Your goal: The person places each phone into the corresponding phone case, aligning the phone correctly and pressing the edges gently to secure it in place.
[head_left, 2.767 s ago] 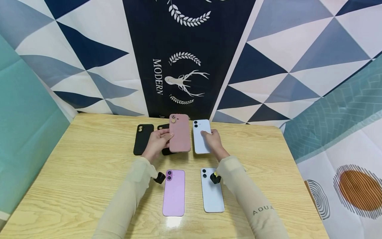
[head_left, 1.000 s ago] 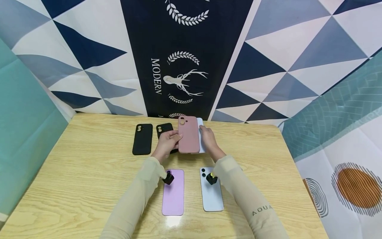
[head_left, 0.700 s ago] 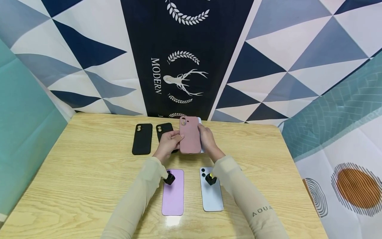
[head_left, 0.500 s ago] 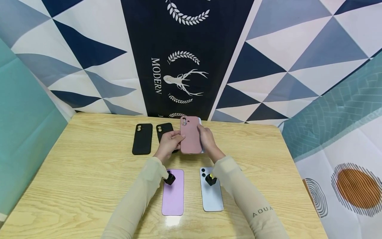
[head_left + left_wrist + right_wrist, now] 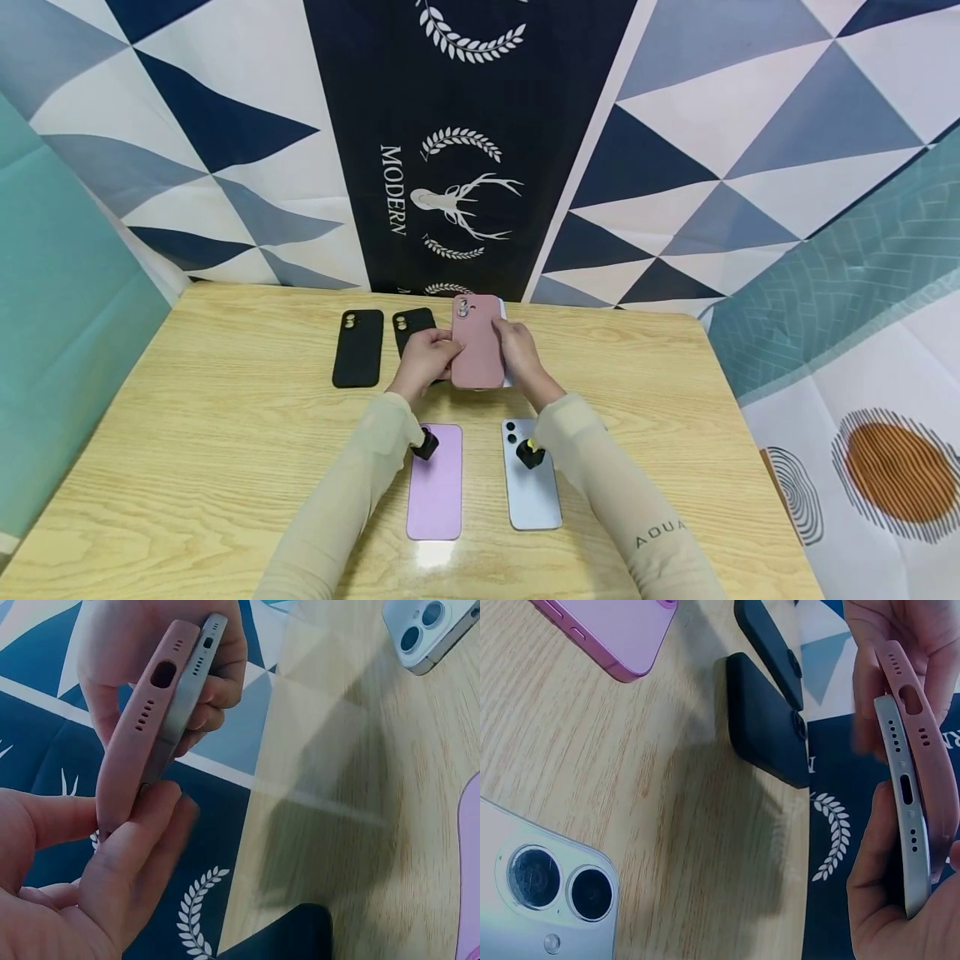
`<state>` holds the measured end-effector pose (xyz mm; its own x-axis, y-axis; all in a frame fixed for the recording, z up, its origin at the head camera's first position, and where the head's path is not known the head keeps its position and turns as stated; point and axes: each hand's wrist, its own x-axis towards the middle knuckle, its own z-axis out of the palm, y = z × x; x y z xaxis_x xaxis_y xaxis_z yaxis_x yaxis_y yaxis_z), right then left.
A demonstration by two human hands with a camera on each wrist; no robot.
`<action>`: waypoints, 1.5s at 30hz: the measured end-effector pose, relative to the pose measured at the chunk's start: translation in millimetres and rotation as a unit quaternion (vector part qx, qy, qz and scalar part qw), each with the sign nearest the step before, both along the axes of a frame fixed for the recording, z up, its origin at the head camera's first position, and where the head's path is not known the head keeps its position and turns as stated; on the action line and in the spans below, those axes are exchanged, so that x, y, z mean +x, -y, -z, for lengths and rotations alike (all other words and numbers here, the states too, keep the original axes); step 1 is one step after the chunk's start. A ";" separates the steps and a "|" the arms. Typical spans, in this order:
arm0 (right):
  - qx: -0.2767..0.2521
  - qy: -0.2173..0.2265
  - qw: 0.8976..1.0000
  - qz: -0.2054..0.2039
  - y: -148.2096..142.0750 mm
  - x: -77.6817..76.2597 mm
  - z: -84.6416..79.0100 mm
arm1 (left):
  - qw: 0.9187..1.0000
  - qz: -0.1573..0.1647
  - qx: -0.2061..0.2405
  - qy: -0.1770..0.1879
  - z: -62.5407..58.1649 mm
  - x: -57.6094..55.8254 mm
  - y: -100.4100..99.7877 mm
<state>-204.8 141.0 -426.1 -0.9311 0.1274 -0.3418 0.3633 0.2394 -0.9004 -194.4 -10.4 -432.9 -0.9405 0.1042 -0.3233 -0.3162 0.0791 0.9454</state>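
Case of dull pink (image 5: 480,354) was lifted above the wooden tabletop (image 5: 225,433), its back turned up towards the person. At its left edge, the left hand (image 5: 431,358) pinched it, thumb on the back and fingers beneath. At its right edge was the right hand (image 5: 521,350), fingers curled round a white phone (image 5: 902,765). That phone lay against the underside of the pink case and stuck out a little past its right edge; whether any side sat within the rim, I could not tell.

Left of the pink case lay two black cases: one (image 5: 413,321) near it, partly hidden behind the left hand, and another (image 5: 358,350) farther out. Nearer the person than the pink case lay a purple phone (image 5: 436,500) and, to that one's right, a second white phone (image 5: 535,497). Behind the pink case hung a dark panel (image 5: 480,92) printed with a stag's head.
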 end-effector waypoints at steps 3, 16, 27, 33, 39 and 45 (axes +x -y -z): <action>-0.006 0.001 1.000 0.002 0.8 0.6 -0.6 | 1.000 0.004 -0.006 -0.002 -0.9 0.4 -0.9; -0.005 0.010 1.000 0.008 4.9 2.9 -2.9 | 1.000 0.015 -0.008 0.016 -0.9 2.1 -4.3; -0.011 0.025 1.000 0.002 2.7 1.6 -3.0 | 0.999 0.031 0.029 0.017 2.4 0.8 -2.7; -0.017 0.039 0.999 -0.018 2.7 1.7 -5.2 | 0.998 0.023 0.053 0.013 6.9 1.0 -1.8; -0.021 0.042 0.999 -0.028 1.2 3.0 -5.3 | 0.997 0.025 0.067 0.010 9.5 1.1 -1.9; -0.029 0.033 0.998 -0.037 -0.4 2.9 -3.6 | 0.996 0.034 0.078 0.021 10.6 0.5 -1.3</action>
<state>-201.9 141.4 -422.5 -0.9127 0.0378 -0.4068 0.4050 0.2152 -0.8887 -193.9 -9.2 -443.5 -0.9160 0.2185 -0.3364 -0.3539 -0.0453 0.9342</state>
